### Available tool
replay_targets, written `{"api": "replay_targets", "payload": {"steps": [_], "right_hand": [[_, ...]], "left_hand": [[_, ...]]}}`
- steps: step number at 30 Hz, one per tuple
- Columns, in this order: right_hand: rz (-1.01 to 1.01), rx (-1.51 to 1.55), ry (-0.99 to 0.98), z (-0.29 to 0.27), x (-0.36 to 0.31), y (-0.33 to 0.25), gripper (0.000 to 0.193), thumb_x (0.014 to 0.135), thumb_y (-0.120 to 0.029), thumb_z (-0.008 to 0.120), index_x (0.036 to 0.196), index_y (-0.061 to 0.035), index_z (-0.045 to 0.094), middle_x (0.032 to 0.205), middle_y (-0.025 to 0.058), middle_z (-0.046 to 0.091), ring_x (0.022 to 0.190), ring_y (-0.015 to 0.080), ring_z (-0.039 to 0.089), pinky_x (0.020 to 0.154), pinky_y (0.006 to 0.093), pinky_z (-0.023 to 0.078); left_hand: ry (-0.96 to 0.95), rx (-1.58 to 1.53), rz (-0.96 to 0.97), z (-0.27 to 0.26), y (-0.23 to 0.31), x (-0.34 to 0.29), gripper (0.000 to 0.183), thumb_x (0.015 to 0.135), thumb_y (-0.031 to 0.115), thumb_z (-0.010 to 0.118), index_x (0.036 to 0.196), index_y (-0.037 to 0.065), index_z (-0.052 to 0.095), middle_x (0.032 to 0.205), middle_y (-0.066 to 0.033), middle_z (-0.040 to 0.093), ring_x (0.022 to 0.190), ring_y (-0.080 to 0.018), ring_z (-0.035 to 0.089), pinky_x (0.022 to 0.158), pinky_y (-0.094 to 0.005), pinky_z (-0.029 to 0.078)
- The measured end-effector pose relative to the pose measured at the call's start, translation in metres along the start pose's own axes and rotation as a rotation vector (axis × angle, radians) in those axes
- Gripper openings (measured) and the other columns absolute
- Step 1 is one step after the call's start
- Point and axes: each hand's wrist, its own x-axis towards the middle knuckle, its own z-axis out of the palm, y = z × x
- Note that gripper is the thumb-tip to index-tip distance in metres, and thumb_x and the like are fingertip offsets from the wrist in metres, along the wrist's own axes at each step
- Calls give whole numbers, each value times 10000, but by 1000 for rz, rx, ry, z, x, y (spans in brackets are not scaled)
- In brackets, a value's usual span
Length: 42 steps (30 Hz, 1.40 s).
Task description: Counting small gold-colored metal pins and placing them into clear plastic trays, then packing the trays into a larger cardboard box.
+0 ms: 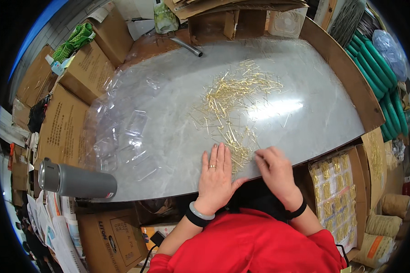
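At the left end of the table (pixel 177 82), we note a grey bottle (pixel 84 180), then clear plastic cases (pixel 136 123). Further right, the left hand (pixel 217 178) lies flat, fingers extended, gripping nothing we can see. Next come loose gold wire hooks (pixel 225 88); we judge they could tangle, being heaped crosswise, or drop off the near edge if swept too hard. Their nearest cluster lies between the hands, just beside the left fingers; the right hand (pixel 275 172) is curled, and we cannot tell whether it pinches one
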Motion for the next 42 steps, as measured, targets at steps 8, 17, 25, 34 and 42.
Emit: {"api": "replay_targets", "payload": {"steps": [8, 17, 25, 34, 42], "right_hand": [[21, -224, -153, -1, 37, 8, 362, 879, -258, 724, 1081, 18, 604, 998, 219, 573, 878, 409, 610, 762, 488, 508], [-197, -173, -582, 9, 83, -4, 454, 866, -258, 734, 1194, 0, 557, 1058, 237, 569, 972, 428, 634, 827, 472, 529], [-425, -136, -714, 27, 135, -9, 328, 827, -13, 625, 1148, -74, 665, 1084, 135, 612, 985, 383, 637, 831, 458, 529], [-398, -191, -699, 45, 136, -13, 328, 870, -67, 605, 1183, -130, 680, 1079, 143, 605, 939, 361, 654, 805, 440, 542], [-319, -478, -460, 59, 152, 10, 413, 870, -89, 630, 1281, -133, 624, 1158, 154, 590, 978, 352, 651, 817, 436, 547]], "left_hand": [[99, -124, -77, -3, -11, 2, 722, 870, 390, 712, 1399, -35, 466, 1390, -232, 445, 1338, -430, 402, 1147, -568, 280], [151, -265, -24, -10, -24, -1, 763, 804, 301, 785, 1416, -17, 459, 1423, -222, 439, 1344, -441, 399, 1149, -551, 309], [159, -247, -14, -10, -24, -1, 730, 805, 331, 780, 1363, -49, 503, 1404, -225, 438, 1343, -432, 381, 1141, -531, 324], [159, -197, -62, -12, -20, -1, 654, 818, 339, 768, 1306, -45, 562, 1352, -208, 457, 1270, -398, 405, 1082, -475, 384], [176, -159, -69, -9, -18, 1, 630, 840, 348, 750, 1307, -35, 571, 1315, -208, 452, 1250, -399, 403, 1064, -469, 393]]}}
